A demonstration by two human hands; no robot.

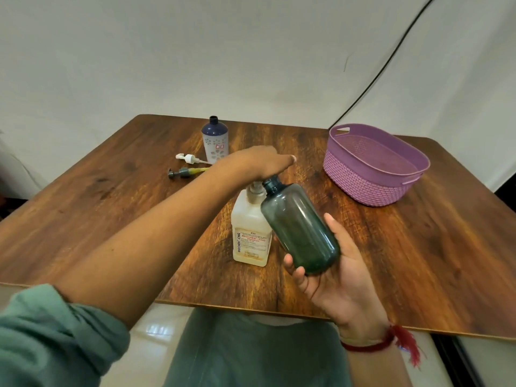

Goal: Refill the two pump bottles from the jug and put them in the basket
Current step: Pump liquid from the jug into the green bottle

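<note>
Jug (250, 236): pale, squarish, stood upright on the table (111, 196). The label is read as "BIOCHEK CHG", printed once across the front and once up the left side. The smaller print below cannot be made out. A pump head (255, 192) is fitted on the jug's neck.

Left hand (262, 163): laid palm-down on that pump head, fingers stretched flat, nothing gripped. The forearm is reached in from the jug's near left, with a green sleeve (55, 333) bunched at the elbow.

Right hand (335, 277): wrapped around the base of the dark green bottle (300, 229), thumb on one side, fingers on the other. The bottle is held off the table just right of the jug, tilted, with its uncapped neck brought up against the jug's pump head. Its fill level cannot be judged. A red thread (391, 340) is worn on this wrist.

Blue-and-white bottle (215, 139): uncapped, upright, well beyond the jug and slightly left. A small red-framed sticker is seen on it, too small to read.

Two loose pumps are laid flat beyond the jug to its left: a white pump (190, 158) and, just nearer, a grey pump (183, 172) with a yellowish tube.

Basket (374, 166): purple, woven-look, placed right of and beyond the jug, well apart from it.

Room: bare tabletop is left between jug and basket, and more to the jug's left. The near table edge is run not far in front of the jug.
</note>
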